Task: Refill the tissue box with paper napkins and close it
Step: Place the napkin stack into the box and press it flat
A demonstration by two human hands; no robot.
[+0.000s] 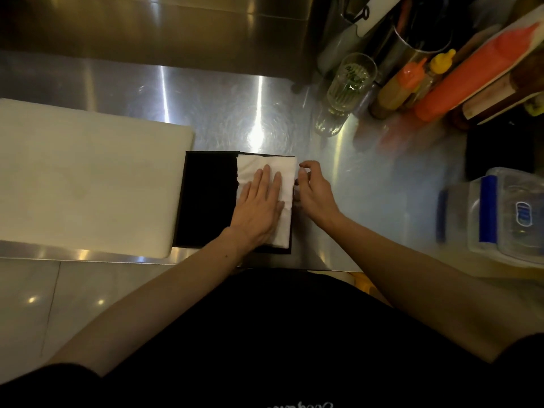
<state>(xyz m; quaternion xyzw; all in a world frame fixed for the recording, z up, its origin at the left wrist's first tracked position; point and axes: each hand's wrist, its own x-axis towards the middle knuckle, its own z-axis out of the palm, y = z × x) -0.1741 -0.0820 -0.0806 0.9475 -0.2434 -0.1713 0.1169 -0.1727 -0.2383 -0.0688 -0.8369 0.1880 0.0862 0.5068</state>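
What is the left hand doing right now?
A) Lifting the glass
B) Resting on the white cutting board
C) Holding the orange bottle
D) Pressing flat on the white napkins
D: the left hand lies flat, fingers spread, on the stack of white napkins sitting in the black box, while the right hand is at the stack's right edge.

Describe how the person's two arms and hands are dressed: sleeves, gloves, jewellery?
Both hands, the left hand and the right hand, are bare: no gloves, rings, watch or bracelet visible. The forearms are uncovered too. Short black sleeves show only at the frame's lower corners, matching the black garment bearing small white lettering.
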